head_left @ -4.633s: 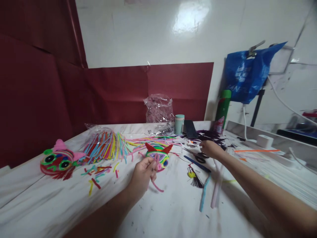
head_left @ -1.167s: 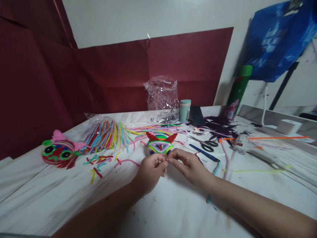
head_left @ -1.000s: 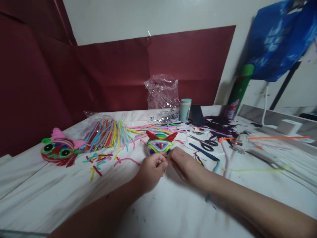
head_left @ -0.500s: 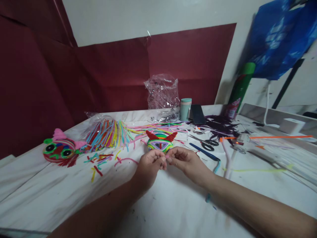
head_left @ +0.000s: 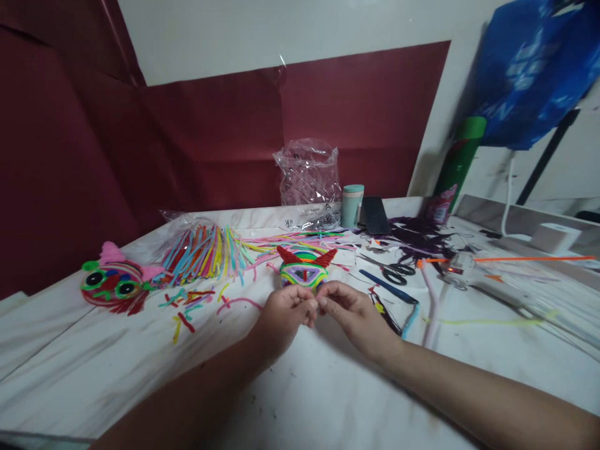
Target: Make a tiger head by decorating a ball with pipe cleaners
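Observation:
My left hand (head_left: 291, 307) and my right hand (head_left: 347, 310) meet at the middle of the table, fingertips pinched and nearly touching. Whatever small thing lies between them is too hidden to name. Just behind the fingers sits a colourful pipe-cleaner face (head_left: 304, 270) with two red horns, its lower edge covered by my hands. Another pipe-cleaner face (head_left: 114, 284), pink and red with green-ringed black eyes, lies at the far left. Beside my right wrist is a dark strip with a yellow spot (head_left: 379, 307).
Left of centre are a bundle of pipe cleaners (head_left: 201, 253) and cut scraps (head_left: 187, 306). Scissors (head_left: 394, 270), a dark blue pen-like tool (head_left: 387, 287) and a glue gun (head_left: 487, 287) lie on the right. Behind stand a phone (head_left: 375, 215), a lidded cup (head_left: 352, 206) and a clear bag (head_left: 309, 181).
My right hand has shifted slightly, uncovering the dark strip with the yellow spot by its wrist. The pink bit seen between my fingertips is now hidden. Both hands stay pinched together.

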Demonstrator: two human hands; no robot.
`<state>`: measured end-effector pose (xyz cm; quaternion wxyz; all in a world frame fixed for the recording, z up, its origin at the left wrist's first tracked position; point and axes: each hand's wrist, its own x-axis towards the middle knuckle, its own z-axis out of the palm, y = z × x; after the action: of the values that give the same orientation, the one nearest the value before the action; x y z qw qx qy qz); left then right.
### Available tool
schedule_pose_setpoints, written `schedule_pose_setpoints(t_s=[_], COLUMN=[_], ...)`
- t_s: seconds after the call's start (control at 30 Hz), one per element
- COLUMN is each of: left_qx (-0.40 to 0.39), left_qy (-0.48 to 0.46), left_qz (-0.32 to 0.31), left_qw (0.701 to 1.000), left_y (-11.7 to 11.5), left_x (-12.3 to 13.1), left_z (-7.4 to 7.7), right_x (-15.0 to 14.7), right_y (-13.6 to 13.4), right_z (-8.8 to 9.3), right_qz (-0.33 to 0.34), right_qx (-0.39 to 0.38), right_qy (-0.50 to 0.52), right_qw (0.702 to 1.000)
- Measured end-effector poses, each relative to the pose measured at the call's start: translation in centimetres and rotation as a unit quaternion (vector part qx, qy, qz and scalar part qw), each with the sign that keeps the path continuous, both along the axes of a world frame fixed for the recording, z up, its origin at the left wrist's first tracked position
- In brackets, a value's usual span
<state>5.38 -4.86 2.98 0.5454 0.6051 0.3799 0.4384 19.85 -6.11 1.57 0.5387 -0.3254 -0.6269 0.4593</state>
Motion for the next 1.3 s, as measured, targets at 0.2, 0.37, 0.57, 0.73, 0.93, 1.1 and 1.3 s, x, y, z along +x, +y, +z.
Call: schedule_pose_setpoints(t_s=[0.2, 0.37, 0.57, 0.73, 0.93, 1.1, 1.3], left_qx=[0.057, 0.169, 0.276, 0.179, 0.135, 0.202, 0.319], left_qy=[0.132, 0.285, 0.36, 0.26, 0.17, 0.225, 0.333], left_qz=[-0.005, -0.007, -0.004, -0.017, 0.013, 0.011, 0.022], left_qw=[0.99, 0.943, 0.891, 0.949, 0.976, 0.953, 0.887], left_y=[0.3, 0.1, -0.3, -0.3, -0.1, -0.2, -0.3], left_x=[-0.5, -0.9, -0.6, -0.6, -0.5, -0.6, -0.6], left_z=[0.2, 0.0, -0.3, 0.1, -0.4, -0.4, -0.9], right_x=[1.2, 2.1, 2.2, 2.4, 1.8, 1.7, 2.1], right_y=[0.5, 0.8, 0.5, 0.8, 1.2, 0.5, 0.4], right_z=[0.8, 1.4, 1.2, 1.4, 1.0, 1.2, 1.0], right_qz=[-0.034, 0.008, 0.02, 0.01, 0.054, 0.012, -0.024], right_qx=[0.147, 0.244, 0.332, 0.143, 0.016, 0.103, 0.307], right_qy=[-0.225, -0.342, -0.421, -0.326, -0.165, -0.265, -0.433], right_qw=[0.962, 0.907, 0.844, 0.935, 0.985, 0.959, 0.847])
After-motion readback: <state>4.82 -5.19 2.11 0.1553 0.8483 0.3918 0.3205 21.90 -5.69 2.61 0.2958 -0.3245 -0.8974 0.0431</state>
